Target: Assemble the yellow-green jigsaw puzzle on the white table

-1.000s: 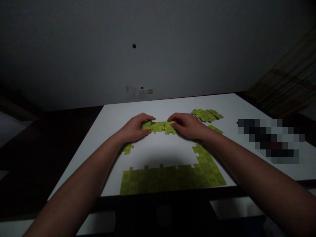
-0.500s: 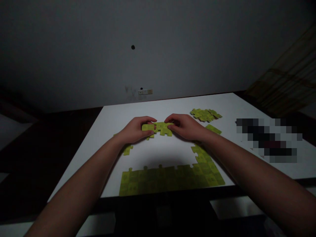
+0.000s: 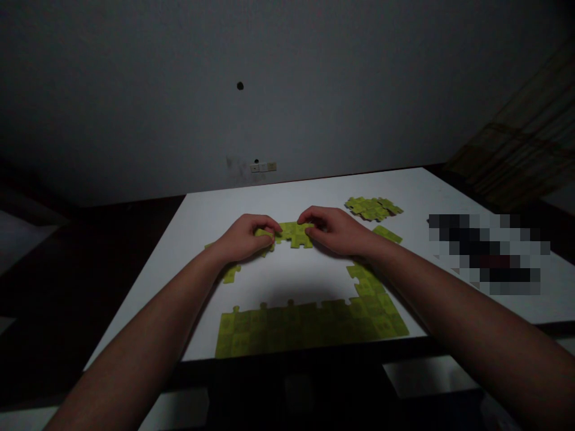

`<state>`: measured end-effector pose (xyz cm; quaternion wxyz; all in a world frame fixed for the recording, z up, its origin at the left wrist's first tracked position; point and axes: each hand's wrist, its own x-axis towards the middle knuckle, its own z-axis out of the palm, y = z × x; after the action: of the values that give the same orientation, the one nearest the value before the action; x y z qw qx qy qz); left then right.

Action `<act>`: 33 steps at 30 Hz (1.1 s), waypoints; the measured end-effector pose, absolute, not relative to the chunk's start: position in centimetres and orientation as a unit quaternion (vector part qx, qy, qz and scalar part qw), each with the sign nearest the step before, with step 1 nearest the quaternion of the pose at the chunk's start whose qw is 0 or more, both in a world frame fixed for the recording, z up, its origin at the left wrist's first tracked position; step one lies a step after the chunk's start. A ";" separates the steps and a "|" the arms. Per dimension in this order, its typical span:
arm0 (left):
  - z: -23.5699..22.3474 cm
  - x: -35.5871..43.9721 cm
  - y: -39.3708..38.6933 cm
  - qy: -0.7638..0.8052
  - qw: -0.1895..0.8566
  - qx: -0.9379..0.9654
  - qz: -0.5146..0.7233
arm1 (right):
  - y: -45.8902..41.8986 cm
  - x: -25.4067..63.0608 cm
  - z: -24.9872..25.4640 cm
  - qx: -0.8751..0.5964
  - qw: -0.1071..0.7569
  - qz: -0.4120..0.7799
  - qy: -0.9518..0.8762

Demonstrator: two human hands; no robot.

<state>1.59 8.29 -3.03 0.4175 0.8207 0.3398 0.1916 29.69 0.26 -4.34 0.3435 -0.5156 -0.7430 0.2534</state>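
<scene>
Green puzzle pieces sit between the left hand, which pinches one piece, and the right hand, pinching their right end. A larger puzzle section lies near on the white surface, a pile far right; sockets line the far wall.

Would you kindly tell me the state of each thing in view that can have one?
Left hand: curled, holding a green piece.
Right hand: pinching another piece.
Near puzzle section: interlocked, lying flat, far-edge tabs unfilled.
Pile: overlapping pieces.
Wall sockets: no plug visible.
Pixelated object: cannot tell.
</scene>
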 end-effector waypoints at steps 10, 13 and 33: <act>-2.6 1.6 8.1 0.462 0.182 0.861 0.109 | 1.7 32.3 -4.0 -0.637 0.270 0.184 -0.698; -2.6 2.2 7.8 0.491 0.148 0.854 0.089 | 1.8 32.8 -3.7 -0.656 0.241 0.160 -0.697; -3.4 1.6 9.2 0.467 0.203 0.857 0.077 | 2.5 31.8 -5.4 -0.646 0.302 0.085 -0.696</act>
<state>1.63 9.22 -3.38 0.2029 0.8573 0.4668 0.0775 31.80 2.48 -5.39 0.3023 -0.6457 -0.6961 0.0846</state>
